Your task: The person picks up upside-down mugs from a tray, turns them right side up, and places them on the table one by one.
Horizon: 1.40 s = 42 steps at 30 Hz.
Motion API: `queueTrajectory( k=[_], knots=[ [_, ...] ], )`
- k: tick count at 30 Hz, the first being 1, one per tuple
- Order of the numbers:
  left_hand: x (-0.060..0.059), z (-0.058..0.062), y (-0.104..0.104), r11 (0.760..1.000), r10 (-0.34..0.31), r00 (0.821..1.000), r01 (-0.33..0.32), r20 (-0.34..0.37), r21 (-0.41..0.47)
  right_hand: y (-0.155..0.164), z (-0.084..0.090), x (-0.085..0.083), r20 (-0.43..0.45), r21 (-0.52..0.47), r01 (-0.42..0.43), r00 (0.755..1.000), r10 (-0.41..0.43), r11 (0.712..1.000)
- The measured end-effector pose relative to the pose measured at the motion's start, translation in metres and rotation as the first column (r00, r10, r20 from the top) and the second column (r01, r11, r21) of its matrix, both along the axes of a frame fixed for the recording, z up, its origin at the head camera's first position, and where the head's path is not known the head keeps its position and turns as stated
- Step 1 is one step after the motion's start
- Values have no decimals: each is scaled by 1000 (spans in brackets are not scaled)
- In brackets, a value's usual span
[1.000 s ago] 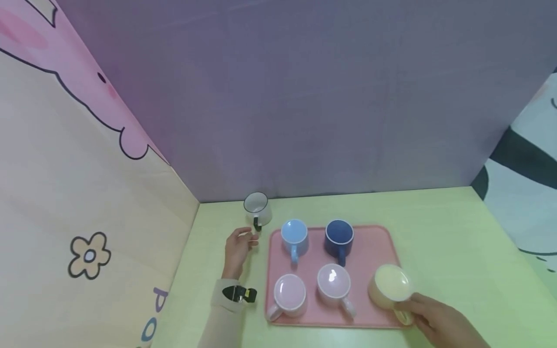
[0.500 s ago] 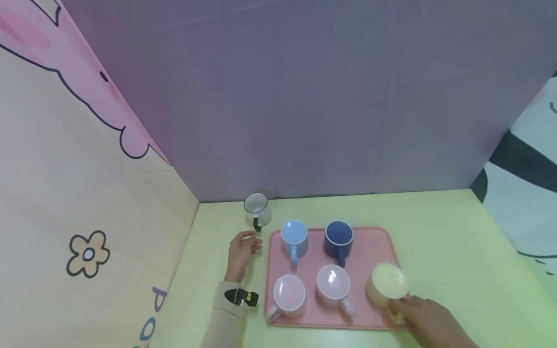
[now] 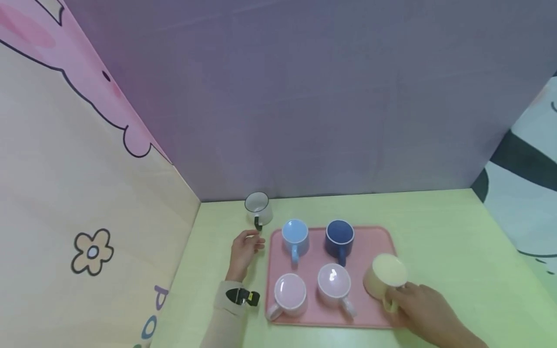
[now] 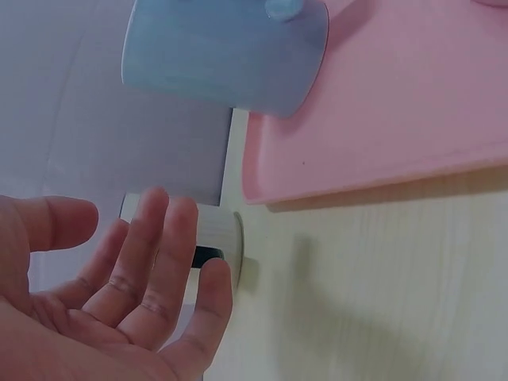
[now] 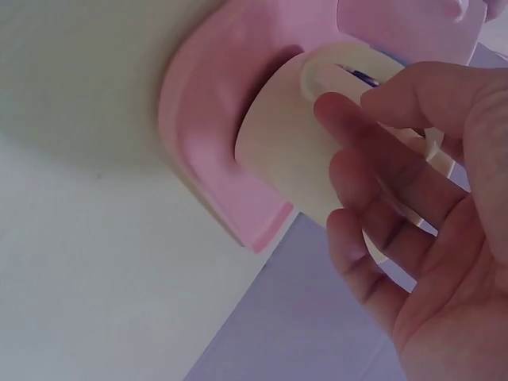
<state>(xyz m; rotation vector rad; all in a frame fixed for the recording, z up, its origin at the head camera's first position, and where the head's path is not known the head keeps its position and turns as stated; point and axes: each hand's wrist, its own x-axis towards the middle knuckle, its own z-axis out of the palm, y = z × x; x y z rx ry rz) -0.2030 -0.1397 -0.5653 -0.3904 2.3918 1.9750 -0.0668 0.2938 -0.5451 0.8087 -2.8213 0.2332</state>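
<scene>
The yellow cup (image 3: 385, 271) is over the near right part of the pink tray (image 3: 370, 238); I can't tell whether its base touches. I judge it glazed ceramic: rigid, moderately heavy, smooth enough to slip, easily chipped. I'd take it by its handle (image 3: 390, 305), thumb opposing two fingers, with the rim left alone. My right hand (image 3: 426, 309) is at that handle, thumb and fingers loosely bent; I can't tell whether they pinch it. Left of the cup are two pale pink cups (image 3: 333, 280), with the dark blue mug (image 3: 339, 237) and light blue mug (image 3: 295, 235) farther back. My left hand (image 3: 244, 249) holds nothing, fingers spread and slightly bent, near the white mug (image 3: 263, 214) at far left.
</scene>
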Motion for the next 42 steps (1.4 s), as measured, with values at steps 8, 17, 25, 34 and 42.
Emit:
queueTrajectory(
  k=[8, 17, 25, 34, 42],
  knots=[
    [3, 9, 6, 999, -40, 999, 39, -28, -38, 0, 7, -12, 28, -28, 14, 1000, -13, 1000],
    [3, 19, 9, 996, -83, 995, 82, -58, -35, 0, 22, -25, 207, -31, 104, 974, -95, 994],
    [1, 24, 7, 993, -102, 995, 101, -19, -57, 5, 28, -31, 282, -78, 72, 958, -47, 994],
    [2, 28, 9, 993, -115, 992, 114, -52, -25, 10, 32, -37, 250, -17, 106, 963, -98, 994],
    [5, 33, 12, 991, -129, 990, 127, -48, -39, 21, 25, -41, 133, -81, 191, 975, -179, 978]
  ],
)
